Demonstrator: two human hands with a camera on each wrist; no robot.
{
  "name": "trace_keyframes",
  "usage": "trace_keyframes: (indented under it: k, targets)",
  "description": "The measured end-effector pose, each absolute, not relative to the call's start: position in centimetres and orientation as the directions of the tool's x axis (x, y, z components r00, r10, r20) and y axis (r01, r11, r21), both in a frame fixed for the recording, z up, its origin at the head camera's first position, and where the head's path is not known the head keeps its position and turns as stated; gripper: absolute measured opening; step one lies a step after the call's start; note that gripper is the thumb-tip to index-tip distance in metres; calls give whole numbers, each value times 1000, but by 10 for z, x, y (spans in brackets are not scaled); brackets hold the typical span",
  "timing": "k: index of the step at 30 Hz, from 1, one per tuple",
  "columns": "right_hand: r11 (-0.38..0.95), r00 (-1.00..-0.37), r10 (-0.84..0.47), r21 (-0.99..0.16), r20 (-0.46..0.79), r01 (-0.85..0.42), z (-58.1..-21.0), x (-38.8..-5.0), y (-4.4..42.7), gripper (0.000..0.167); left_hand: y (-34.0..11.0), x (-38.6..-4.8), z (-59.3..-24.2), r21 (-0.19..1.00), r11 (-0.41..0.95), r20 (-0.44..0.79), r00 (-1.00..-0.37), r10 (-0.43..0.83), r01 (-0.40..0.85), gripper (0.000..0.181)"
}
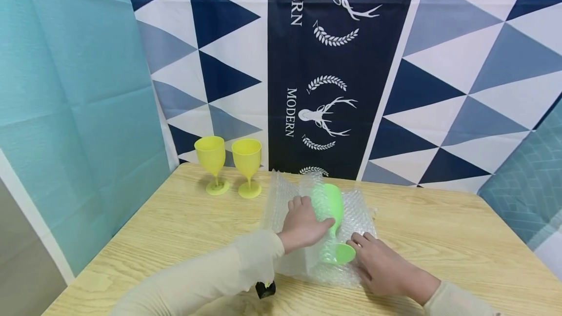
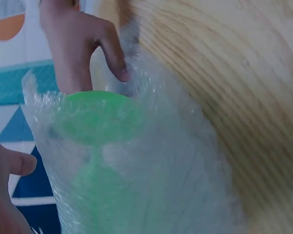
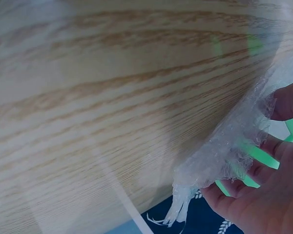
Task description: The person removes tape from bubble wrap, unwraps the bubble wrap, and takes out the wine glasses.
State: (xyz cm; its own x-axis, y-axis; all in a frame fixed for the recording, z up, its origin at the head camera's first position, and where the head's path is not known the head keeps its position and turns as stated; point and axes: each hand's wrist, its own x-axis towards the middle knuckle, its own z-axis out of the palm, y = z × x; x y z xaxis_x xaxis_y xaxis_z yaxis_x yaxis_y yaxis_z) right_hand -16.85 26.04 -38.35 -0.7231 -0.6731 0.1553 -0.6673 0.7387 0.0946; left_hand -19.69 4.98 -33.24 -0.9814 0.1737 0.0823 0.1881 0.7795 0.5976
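A green plastic goblet (image 1: pixel 335 204) lies on a sheet of bubble wrap (image 1: pixel 357 208) on the table. Its base faces me, and a flap of the wrap covers its left side. My left hand (image 1: pixel 305 223) rests on that flap, thumb out toward the goblet's stem. Beside the base, my right hand (image 1: pixel 384 265) grips the near right part of the sheet. The right wrist view shows the fingers and thumb of this right hand (image 3: pixel 268 180) curled about the wrap's edge. Through the clear wrap, the green base (image 2: pixel 100 117) shows in the left wrist view.
Two yellow goblets (image 1: pixel 210 155) stand upright at the table's back left. A small black object (image 1: pixel 265 289) is partly hidden under the left sleeve. Patterned cloth (image 1: pixel 228 23) hangs behind the wooden table (image 1: pixel 175 238), with teal cloth (image 1: pixel 79 87) on the left.
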Motion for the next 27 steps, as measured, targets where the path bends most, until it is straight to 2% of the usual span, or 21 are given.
trace_keyframes:
  k: [4, 8, 13, 15, 21, 27]
  targets:
    - [736, -718, -675, 93, 170, -670, -384, -168, 260, 36, 54, -197, -335, 452, 823, 196, -938, 286, 346, 74]
    - [735, -716, -676, 86, 176, -673, -385, -167, 259, 34, 53, -197, -339, 285, 824, 274, -865, 420, 490, 67]
    - [738, -717, -673, 98, 183, -668, -385, -167, 259, 37, 47, -200, -342, 20, 770, 286, -741, 607, 638, 58]
    - [739, -718, -672, 105, 184, -665, -386, -167, 259, 37, 42, -201, -344, -49, 727, 265, -693, 670, 684, 57]
    - [741, -722, -669, 89, 177, -665, -386, -168, 260, 34, 25, -203, -351, -174, 622, 230, -583, 779, 763, 63]
    - [743, -725, -667, 70, 171, -666, -384, -167, 259, 31, 7, -203, -359, -287, 601, 235, -554, 799, 745, 68]
